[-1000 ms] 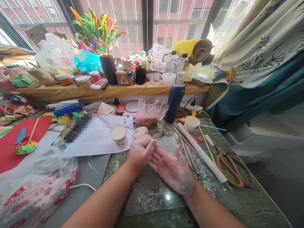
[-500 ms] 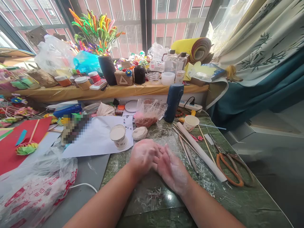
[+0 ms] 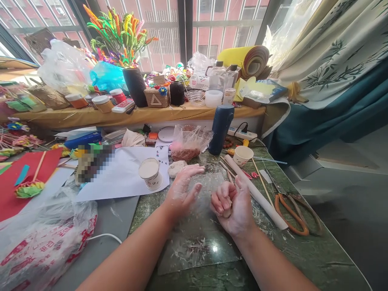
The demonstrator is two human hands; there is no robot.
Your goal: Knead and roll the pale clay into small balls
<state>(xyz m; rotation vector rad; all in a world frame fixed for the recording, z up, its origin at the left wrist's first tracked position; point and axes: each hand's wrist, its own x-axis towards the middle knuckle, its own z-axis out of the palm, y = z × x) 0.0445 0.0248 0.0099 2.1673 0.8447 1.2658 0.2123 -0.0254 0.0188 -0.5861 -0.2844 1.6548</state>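
My left hand (image 3: 183,188) is open, its fingers stretched out over the far part of a clear plastic sheet (image 3: 194,230). My right hand (image 3: 233,206), to the right above the same sheet, is curled closed. A bit of a pale clay lump (image 3: 228,213) shows under its fingers; the rest is hidden in the palm. White powder coats both hands. Just beyond my left fingers sits a larger ball of pale clay (image 3: 177,168). A paper cup filled with white powder (image 3: 149,169) stands left of it on white paper (image 3: 121,173).
Right of my hands lie a pale rolling rod (image 3: 257,194), thin sticks, and orange-handled scissors (image 3: 292,214). Behind stand a second paper cup (image 3: 243,155), a dark blue bottle (image 3: 221,130) and a bag of reddish material (image 3: 189,145). A plastic bag (image 3: 45,238) lies at left.
My hands were pressed together over the sheet and have come apart. The left has opened and moved slightly left; the right has moved right and curled round the clay.
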